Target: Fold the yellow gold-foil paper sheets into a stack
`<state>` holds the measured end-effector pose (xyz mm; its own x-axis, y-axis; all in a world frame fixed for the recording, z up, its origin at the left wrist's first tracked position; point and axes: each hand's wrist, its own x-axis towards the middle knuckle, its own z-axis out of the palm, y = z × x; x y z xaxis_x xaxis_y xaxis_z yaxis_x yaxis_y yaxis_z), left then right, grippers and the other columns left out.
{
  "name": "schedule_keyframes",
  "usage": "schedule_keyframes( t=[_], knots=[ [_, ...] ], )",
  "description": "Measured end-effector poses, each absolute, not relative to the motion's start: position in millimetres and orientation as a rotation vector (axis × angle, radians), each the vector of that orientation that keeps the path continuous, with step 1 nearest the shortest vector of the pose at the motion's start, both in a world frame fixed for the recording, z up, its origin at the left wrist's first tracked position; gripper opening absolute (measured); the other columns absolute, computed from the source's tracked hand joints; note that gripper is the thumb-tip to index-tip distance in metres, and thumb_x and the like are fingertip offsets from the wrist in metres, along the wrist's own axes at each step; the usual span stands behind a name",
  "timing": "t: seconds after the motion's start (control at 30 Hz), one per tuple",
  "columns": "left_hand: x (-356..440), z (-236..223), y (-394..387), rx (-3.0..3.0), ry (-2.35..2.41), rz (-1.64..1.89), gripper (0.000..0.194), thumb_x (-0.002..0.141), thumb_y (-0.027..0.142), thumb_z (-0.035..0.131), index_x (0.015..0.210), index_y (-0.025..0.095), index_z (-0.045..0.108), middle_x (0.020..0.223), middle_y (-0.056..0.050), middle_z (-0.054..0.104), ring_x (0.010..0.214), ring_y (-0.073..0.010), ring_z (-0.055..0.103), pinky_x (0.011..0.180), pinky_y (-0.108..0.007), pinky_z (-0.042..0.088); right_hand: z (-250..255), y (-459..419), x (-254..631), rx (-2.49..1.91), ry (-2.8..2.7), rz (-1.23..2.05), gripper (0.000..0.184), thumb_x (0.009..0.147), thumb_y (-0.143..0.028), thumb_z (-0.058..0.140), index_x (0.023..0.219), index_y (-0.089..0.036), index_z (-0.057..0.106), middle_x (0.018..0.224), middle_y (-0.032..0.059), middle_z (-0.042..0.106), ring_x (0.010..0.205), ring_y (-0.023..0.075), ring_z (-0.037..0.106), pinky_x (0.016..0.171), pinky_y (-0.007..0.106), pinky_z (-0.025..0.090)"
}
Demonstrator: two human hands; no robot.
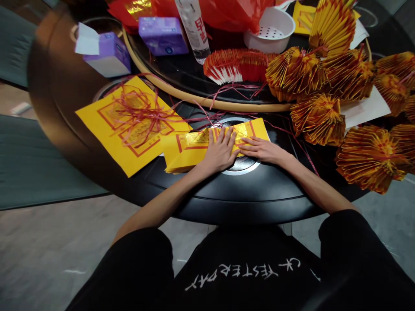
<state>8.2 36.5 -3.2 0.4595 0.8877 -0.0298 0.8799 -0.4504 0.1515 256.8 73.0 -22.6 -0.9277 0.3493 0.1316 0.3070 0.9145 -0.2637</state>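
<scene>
The 2 hands lie palm down with fingers extended, neither closed around anything. The left hand point(221, 149) spreads its fingers over the middle of a folded yellow paper stack point(184, 155); the right hand point(259, 150) rests its fingertips on the stack's right part, just beside the left thumb. The stack is thus directly under the grip, layered at its near left edge; the flat fingers are probably there to hold the folds down, with both hands close together to share the pressure.

Beneath the stack and showing just in front of the hands is a round metal plate point(241, 165), set in the black table point(233, 194), which seems to serve as firm backing.

Left of the grip, flat yellow sheets point(126, 160) carry a tangle of pink strands point(139, 113), perhaps put there to be within easy reach.

Beyond the hands, past the turntable rim point(207, 100), a row of red-and-white folded papers point(238, 65) stands packed together, possibly so the pieces support each other. Well to the right, fanned paper bundles point(319, 119) are grouped, apparently out of the hands' way.
</scene>
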Motion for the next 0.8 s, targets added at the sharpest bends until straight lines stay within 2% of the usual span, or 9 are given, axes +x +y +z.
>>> schedule_keyframes(
  t=[0.2,0.43,0.53,0.63,0.73,0.8],
  knots=[
    [9.4,-1.5,35.7,2.542,1.577,0.072,0.074,0.106,0.049,0.028,0.168,0.010,0.026,0.176,-0.017,0.022,0.164,-0.0387,0.015,0.129,-0.070,-0.005,-21.9,72.6,256.7,-0.508,-2.899,0.364,0.053,0.105,-0.013,0.051,0.156,-0.027,0.052,0.162,0.0053,0.051,0.160,0.0225,0.032,0.130,0.054,0.033],
    [13.4,2.8,32.9,2.536,1.572,0.081,0.072,0.104,0.045,0.031,0.168,0.011,0.030,0.175,-0.015,0.026,0.164,-0.0413,0.015,0.128,-0.072,-0.006,-12.9,68.7,259.9,-0.571,-2.928,0.348,0.057,0.099,-0.007,0.051,0.154,-0.023,0.054,0.159,0.0072,0.055,0.156,0.0223,0.040,0.129,0.053,0.032],
    [13.9,2.9,32.1,2.540,1.572,0.090,0.072,0.104,0.045,0.034,0.168,0.012,0.031,0.175,-0.015,0.026,0.164,-0.0416,0.016,0.128,-0.071,-0.006,-7.6,57.6,271.6,-0.717,-2.879,0.283,0.059,0.096,-0.005,0.051,0.153,-0.019,0.055,0.155,0.0116,0.059,0.152,0.0261,0.046,0.130,0.061,0.027],
    [13.3,2.2,32.3,2.548,1.573,0.083,0.072,0.104,0.046,0.034,0.168,0.013,0.030,0.175,-0.013,0.026,0.163,-0.0415,0.017,0.128,-0.071,-0.006,-6.2,32.7,291.2,-0.960,-2.755,0.188,0.058,0.095,-0.003,0.047,0.151,-0.014,0.058,0.153,0.0153,0.060,0.153,0.0315,0.046,0.129,0.068,0.023],
    [12.2,0.9,33.3,2.558,1.580,0.080,0.073,0.104,0.046,0.032,0.168,0.013,0.029,0.175,-0.013,0.026,0.163,-0.0415,0.017,0.128,-0.072,-0.004,-8.2,-5.8,309.7,-1.223,-2.534,0.119,0.059,0.097,-0.006,0.041,0.155,-0.010,0.053,0.156,0.0188,0.056,0.156,0.0345,0.038,0.129,0.068,0.026],
    [11.6,0.3,34.0,2.564,1.579,0.090,0.073,0.104,0.047,0.031,0.168,0.012,0.028,0.175,-0.013,0.027,0.163,-0.0419,0.017,0.128,-0.073,-0.003,-9.4,-32.3,313.7,-1.295,-2.431,0.122,0.060,0.099,-0.009,0.039,0.159,-0.010,0.047,0.156,0.0192,0.056,0.156,0.0345,0.038,0.129,0.066,0.029]
  ],
)
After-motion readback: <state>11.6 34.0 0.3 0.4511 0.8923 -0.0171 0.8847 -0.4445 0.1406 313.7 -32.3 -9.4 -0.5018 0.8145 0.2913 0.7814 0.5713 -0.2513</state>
